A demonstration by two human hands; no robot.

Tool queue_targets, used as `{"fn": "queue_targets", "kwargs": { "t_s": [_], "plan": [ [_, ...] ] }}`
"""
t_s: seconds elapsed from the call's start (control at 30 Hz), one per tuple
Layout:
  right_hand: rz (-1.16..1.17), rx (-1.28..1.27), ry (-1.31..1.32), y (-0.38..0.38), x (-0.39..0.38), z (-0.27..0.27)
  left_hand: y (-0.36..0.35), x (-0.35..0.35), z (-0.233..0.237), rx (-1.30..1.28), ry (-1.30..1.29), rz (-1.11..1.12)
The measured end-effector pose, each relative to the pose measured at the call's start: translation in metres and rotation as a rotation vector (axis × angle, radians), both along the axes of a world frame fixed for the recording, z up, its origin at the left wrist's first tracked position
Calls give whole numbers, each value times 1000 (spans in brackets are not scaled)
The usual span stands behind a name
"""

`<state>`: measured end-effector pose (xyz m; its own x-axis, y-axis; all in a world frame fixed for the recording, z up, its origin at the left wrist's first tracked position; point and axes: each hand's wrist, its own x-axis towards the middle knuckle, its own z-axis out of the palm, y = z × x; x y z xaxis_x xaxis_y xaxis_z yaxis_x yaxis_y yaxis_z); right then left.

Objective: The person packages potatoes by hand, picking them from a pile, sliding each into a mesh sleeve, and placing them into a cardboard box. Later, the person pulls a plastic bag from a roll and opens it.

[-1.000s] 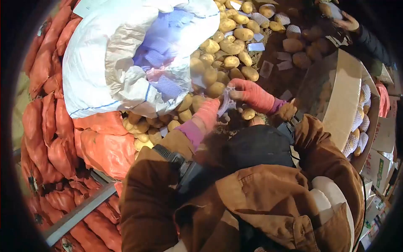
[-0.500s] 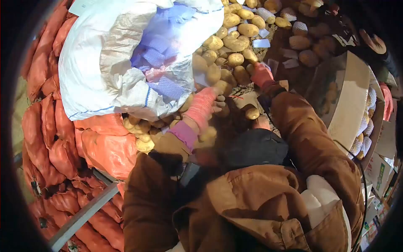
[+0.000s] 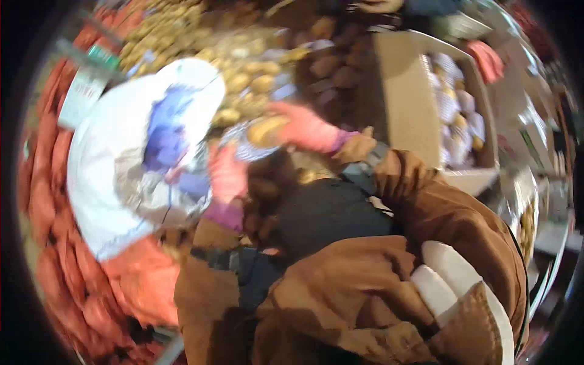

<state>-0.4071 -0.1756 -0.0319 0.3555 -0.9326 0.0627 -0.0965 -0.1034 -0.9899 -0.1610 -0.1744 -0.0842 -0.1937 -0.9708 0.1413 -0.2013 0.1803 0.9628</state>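
My right hand [image 3: 309, 128], in a pink glove with a purple cuff, is closed on a yellow potato [image 3: 266, 131]. The potato's near end meets a pale foam net sleeve [image 3: 242, 135]. That sleeve is gripped by my left hand [image 3: 228, 173], also in a pink glove, its fingers partly hidden and smeared by motion. To the left lies a white woven sack [image 3: 103, 164], open, with purple-blue foam nets [image 3: 164, 137] inside. Loose potatoes [image 3: 250, 82] are heaped just beyond my hands.
At right stands an open cardboard box [image 3: 398, 100] with potatoes in foam nets [image 3: 453, 115]. Full red mesh sacks [image 3: 45, 182] line the left side. Beyond the box shows part of another person's hand [image 3: 380, 6]. A pink glove [image 3: 485, 61] lies by the box's far side.
My right hand has picked up a potato and come back toward my left hand, which now has a foam net. The view has swung right, showing more of the box.
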Motion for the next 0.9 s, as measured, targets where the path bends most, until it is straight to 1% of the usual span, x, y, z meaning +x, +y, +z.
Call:
{"fn": "queue_targets", "kwargs": {
  "t_s": [0.03, 0.07, 0.1, 0.17, 0.23, 0.27, 0.3, 0.33, 0.37, 0.4, 0.43, 0.47, 0.5, 0.53, 0.57, 0.6, 0.63, 0.67, 0.7, 0.73, 0.77, 0.83, 0.87, 0.9],
  "plan": [
    [-139, -374, 517, 3, -4, 5, 12, -19, 39, 101, 54, -1],
    [-152, -306, 717, 12, -9, 30, 24, -37, 79, 202, 109, 4],
    [-152, -228, 904, 22, -17, 56, 42, -63, 117, 308, 0, 5],
    [-302, -291, 902, 39, -50, 68, 61, -90, 113, 82, -70, -310],
    [-430, -372, 903, 61, -100, 75, 74, -94, 137, 8, -38, -360],
    [-540, -311, 862, 79, -129, 90, 81, -94, 150, -22, -21, -378],
    [-701, -488, 820, 94, -173, 78, 84, -85, 159, 92, 68, -335],
    [-806, -394, 850, 106, -232, 51, 81, -74, 158, 53, 10, -235],
    [-971, -313, 868, 138, -254, 68, 77, -54, 156, 23, -57, -117],
    [-1028, -177, 1157, 159, -296, 62, 68, -30, 156, -284, -407, -142],
    [-1055, -285, 1355, 182, -333, 40, 73, -27, 156, -69, -76, -18],
    [-934, -105, 1547, 205, -358, 28, 66, -7, 141, -181, -210, -31],
    [-858, 28, 1629, 211, -378, 12, 58, 13, 127, -296, -350, -63],
    [-767, 155, 1706, 217, -396, -2, 59, 14, 130, -47, -120, 10],
    [-794, 191, 1739, 212, -396, 5, 63, 8, 135, 193, 124, 77],
    [-777, -89, 1697, 195, -383, 14, 66, 6, 140, 215, 171, 52],
    [-756, -360, 1639, 173, -354, 26, 66, 11, 136, 224, 109, 57],
    [-765, -482, 1526, 147, -300, 44, 65, 15, 132, 235, 51, 61],
    [-723, -580, 1262, 118, -265, 36, 67, 17, 129, 241, -10, 65],
    [-563, -616, 1038, 94, -229, 16, 65, 22, 124, 353, 102, 97],
    [-401, -535, 801, 85, -175, 18, 66, 25, 121, 367, 130, 115],
    [-114, -377, 827, 56, -104, -28, 69, 29, 120, 397, 184, 156],
    [35, -291, 883, 44, -83, -61, 70, 35, 116, 426, 211, 172],
    [188, -202, 932, 33, -63, -108, 71, 41, 113, 457, 164, 193]
  ]
}}
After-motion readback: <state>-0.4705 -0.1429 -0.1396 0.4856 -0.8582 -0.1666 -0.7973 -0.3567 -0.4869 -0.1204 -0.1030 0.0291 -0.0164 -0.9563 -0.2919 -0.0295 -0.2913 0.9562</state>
